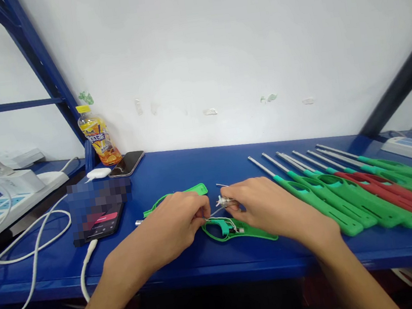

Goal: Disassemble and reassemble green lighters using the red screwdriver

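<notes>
My left hand and my right hand meet over the blue table, both pinched. The right fingers hold a small metal cylinder part with thin wires running from it. The left fingertips pinch the wire end beside it. Under the hands lies an open green lighter shell half with a teal trigger inside. A second green shell half lies behind my left hand.
A row of several finished long-nosed lighters, green and red, lies at the right. A phone on a white cable, another phone, a drink bottle and power strips stand at the left.
</notes>
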The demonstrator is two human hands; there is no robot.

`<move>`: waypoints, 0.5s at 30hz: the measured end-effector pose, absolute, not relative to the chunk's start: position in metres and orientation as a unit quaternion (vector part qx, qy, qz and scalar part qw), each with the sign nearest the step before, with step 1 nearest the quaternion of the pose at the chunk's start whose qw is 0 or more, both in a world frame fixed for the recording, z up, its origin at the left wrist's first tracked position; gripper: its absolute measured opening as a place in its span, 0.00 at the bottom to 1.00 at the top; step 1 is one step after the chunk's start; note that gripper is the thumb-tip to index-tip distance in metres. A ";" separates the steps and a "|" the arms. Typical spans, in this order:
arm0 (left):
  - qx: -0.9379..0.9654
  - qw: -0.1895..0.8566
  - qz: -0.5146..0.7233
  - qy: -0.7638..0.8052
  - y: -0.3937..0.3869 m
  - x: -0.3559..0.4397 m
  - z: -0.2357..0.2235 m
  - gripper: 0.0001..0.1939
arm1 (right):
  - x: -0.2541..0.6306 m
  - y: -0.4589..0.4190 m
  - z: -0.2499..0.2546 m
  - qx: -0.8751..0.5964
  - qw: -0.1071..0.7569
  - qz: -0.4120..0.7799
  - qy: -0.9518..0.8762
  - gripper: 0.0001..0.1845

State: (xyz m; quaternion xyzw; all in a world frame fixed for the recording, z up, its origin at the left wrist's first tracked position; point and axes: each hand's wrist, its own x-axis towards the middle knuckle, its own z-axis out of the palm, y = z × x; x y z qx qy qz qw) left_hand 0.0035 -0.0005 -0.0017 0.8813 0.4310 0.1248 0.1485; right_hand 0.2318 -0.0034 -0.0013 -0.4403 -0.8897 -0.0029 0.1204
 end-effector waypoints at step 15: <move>0.895 0.126 0.101 0.415 -0.001 0.001 -0.004 0.16 | 0.233 -0.002 -0.002 -0.410 0.184 -0.050 -0.892 0.13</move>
